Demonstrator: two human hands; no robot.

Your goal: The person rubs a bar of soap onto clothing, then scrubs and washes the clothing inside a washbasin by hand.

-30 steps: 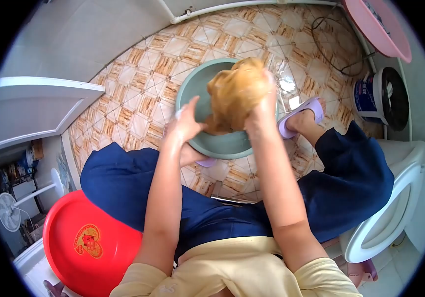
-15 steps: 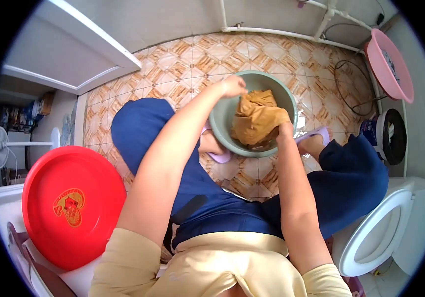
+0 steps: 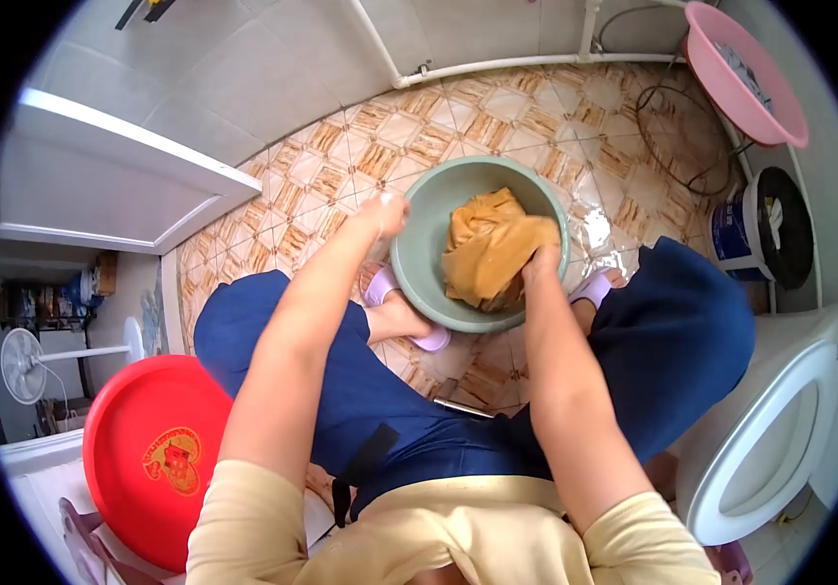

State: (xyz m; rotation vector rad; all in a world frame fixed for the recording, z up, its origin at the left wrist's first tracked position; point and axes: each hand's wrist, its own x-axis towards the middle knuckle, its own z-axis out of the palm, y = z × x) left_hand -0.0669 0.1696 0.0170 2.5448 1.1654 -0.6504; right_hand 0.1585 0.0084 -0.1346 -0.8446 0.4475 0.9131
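Note:
A grey-green basin stands on the tiled floor between my feet. Inside it lies a bunched mustard-brown cloth garment; its exact kind does not show. My right hand is closed on the garment's right side, close to the basin's right rim. Just outside the upper left rim, my left hand is held with its fingers curled together, apart from the cloth. A small whitish spot shows at its fingers, too small to name.
A red basin leans at my left, and a white toilet is at my right. A pink basin, a bucket and a coiled hose are at the right wall. The floor is wet beside the basin.
My left hand has moved left, from over the basin to just outside its rim. My right hand stays on the garment, whose folds have shifted. The whole view has tilted.

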